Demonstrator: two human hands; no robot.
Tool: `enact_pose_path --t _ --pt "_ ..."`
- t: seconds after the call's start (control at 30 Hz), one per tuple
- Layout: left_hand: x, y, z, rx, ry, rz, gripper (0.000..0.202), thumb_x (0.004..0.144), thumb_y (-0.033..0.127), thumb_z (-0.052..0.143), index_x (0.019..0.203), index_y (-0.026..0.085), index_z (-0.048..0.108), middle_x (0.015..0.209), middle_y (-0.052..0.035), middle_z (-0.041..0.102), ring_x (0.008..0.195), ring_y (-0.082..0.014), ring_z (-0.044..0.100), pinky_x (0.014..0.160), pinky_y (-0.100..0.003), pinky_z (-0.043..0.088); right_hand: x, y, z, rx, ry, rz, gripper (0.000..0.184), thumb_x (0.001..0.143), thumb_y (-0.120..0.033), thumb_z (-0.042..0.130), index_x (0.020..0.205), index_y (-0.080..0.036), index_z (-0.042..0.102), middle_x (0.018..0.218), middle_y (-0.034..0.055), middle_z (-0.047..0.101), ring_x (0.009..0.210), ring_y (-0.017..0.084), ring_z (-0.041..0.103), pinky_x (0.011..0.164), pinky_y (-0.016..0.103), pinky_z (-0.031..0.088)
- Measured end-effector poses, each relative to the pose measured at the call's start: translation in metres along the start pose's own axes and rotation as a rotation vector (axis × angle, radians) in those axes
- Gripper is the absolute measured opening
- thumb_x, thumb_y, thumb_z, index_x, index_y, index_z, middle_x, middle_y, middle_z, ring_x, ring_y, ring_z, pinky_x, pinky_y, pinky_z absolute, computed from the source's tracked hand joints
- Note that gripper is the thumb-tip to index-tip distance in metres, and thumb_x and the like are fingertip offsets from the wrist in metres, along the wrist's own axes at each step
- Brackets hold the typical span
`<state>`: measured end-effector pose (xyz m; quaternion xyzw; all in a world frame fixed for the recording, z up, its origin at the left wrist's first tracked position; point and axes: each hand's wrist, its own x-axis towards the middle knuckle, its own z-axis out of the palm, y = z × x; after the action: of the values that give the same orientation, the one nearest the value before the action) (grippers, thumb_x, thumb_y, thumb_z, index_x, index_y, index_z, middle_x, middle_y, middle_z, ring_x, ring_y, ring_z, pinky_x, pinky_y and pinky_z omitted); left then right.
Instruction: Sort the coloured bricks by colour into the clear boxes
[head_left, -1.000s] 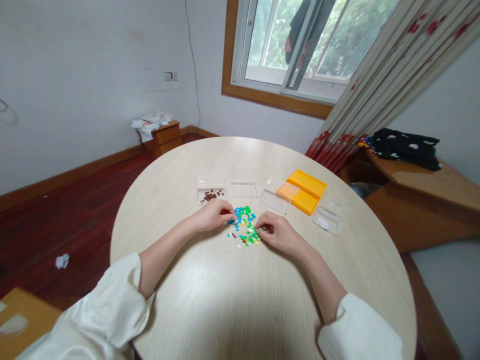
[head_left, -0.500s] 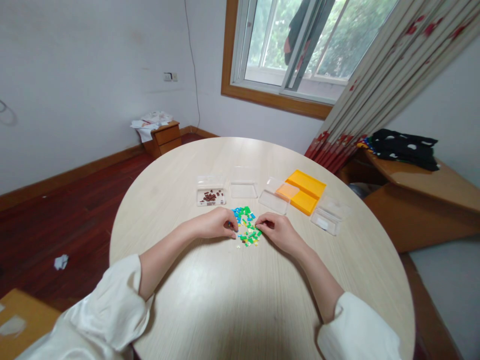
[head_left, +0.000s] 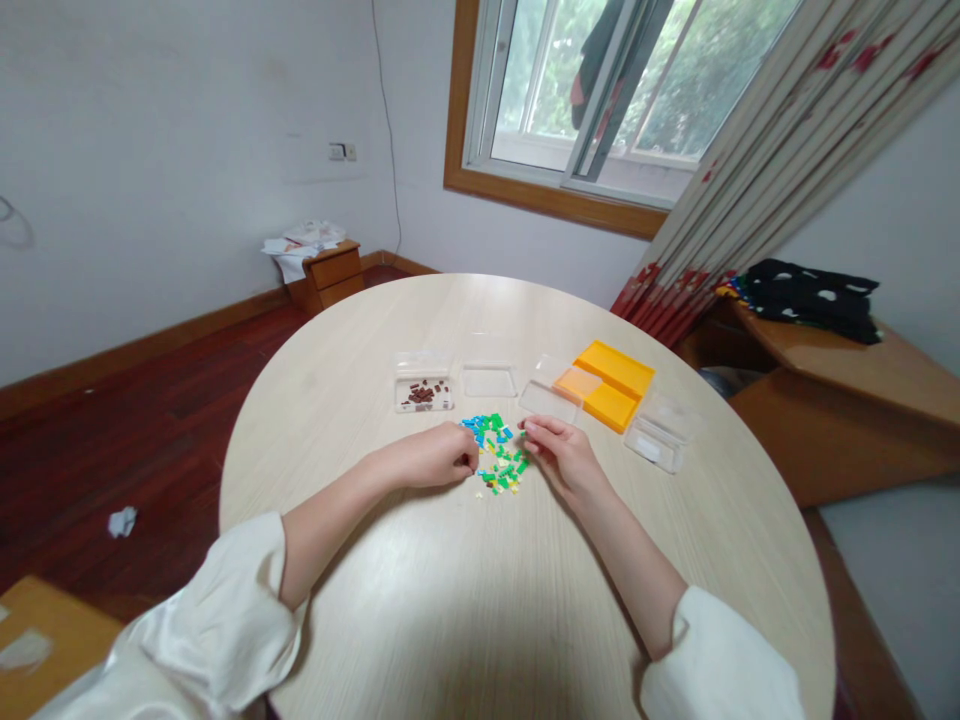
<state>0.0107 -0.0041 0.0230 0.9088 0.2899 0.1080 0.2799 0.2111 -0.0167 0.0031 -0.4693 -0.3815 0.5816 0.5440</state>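
Observation:
A loose pile of small green, blue, yellow and white toy bricks lies mid-table, with a brown one near its front edge. My left hand rests at the pile's left side, thumb and fingers pressed together; whatever they hold is hidden. Above the right side of the pile, my right hand pinches a small dark brown brick between thumb and forefinger. Behind my left hand stands an open clear plastic box with several brown bricks inside.
Beyond the pile, more open clear boxes stand in a row: one in the middle, one farther right and a small one at the right. An open yellow case lies behind them. The round table has a curved edge.
My right hand has lifted off the pile and turned, its fingertips now higher with a brown brick. My left hand's fingers have closed together at the pile's left edge.

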Motion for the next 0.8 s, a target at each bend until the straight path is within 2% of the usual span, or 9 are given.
enact_pose_path --t 0.1,0.23,0.37,0.47,0.57,0.7,0.8 --pt "0.000 0.001 0.000 -0.037 0.033 -0.016 0.018 0.073 0.003 0.051 0.071 0.011 0.067 0.072 -0.0054 0.064 0.066 -0.0124 0.053 0.065 -0.021 0.037 0.000 0.000 0.000 0.085 0.011 0.080 0.028 0.045 -0.029 0.084 0.064 -0.016 0.068 0.067 -0.0002 0.063 0.051 0.004 0.046 0.046 0.018 0.040" --pt "0.004 0.002 0.000 -0.230 0.208 -0.172 0.011 0.073 0.008 0.056 0.070 0.011 0.066 0.067 -0.0022 0.062 0.063 -0.0114 0.051 0.061 -0.022 0.036 0.001 0.000 -0.003 0.135 0.001 0.100 0.027 0.049 -0.023 0.082 0.072 -0.016 0.069 0.066 -0.0009 0.061 0.052 0.005 0.046 0.046 0.017 0.040" --pt "0.009 -0.002 0.000 -0.708 0.366 -0.381 0.007 0.074 0.009 0.059 0.068 0.009 0.063 0.057 0.0008 0.056 0.052 -0.0078 0.047 0.054 -0.021 0.036 0.001 0.000 -0.004 0.166 -0.040 0.102 0.030 0.054 -0.021 0.078 0.082 -0.015 0.070 0.062 -0.0020 0.056 0.052 0.006 0.045 0.046 0.018 0.040" --pt "0.010 -0.007 -0.002 -1.148 0.412 -0.457 0.008 0.074 0.007 0.063 0.067 0.008 0.060 0.055 0.0016 0.055 0.048 -0.0054 0.050 0.054 -0.019 0.042 0.002 -0.001 -0.004 0.181 -0.058 0.081 0.021 0.058 -0.020 0.075 0.077 -0.016 0.068 0.063 -0.0009 0.055 0.056 0.007 0.048 0.048 0.018 0.042" --pt "0.010 -0.011 -0.005 -1.429 0.442 -0.545 0.012 0.073 0.003 0.064 0.064 0.007 0.058 0.058 -0.0002 0.057 0.052 -0.0054 0.055 0.059 -0.018 0.049 0.003 -0.002 -0.003 0.192 -0.080 0.097 0.013 0.062 -0.022 0.070 0.073 -0.017 0.065 0.068 0.0023 0.057 0.061 0.010 0.051 0.049 0.021 0.044" --pt "0.011 -0.009 -0.008 -1.541 0.495 -0.635 0.018 0.079 -0.002 0.053 0.063 0.005 0.059 0.061 -0.0041 0.060 0.054 -0.0064 0.057 0.061 -0.017 0.054 0.000 -0.004 0.000 0.189 -0.098 0.141 0.016 0.062 -0.028 0.070 0.070 -0.017 0.061 0.064 0.0013 0.054 0.055 0.010 0.047 0.043 0.020 0.037" --pt "0.012 -0.006 -0.009 -1.572 0.529 -0.665 0.023 0.080 -0.004 0.048 0.062 0.005 0.058 0.060 -0.0051 0.060 0.054 -0.0071 0.057 0.059 -0.017 0.055 -0.007 -0.007 0.004 -0.021 -0.146 0.075 0.022 0.064 -0.037 0.069 0.066 -0.017 0.059 0.057 -0.0029 0.048 0.047 0.007 0.037 0.040 0.020 0.027"
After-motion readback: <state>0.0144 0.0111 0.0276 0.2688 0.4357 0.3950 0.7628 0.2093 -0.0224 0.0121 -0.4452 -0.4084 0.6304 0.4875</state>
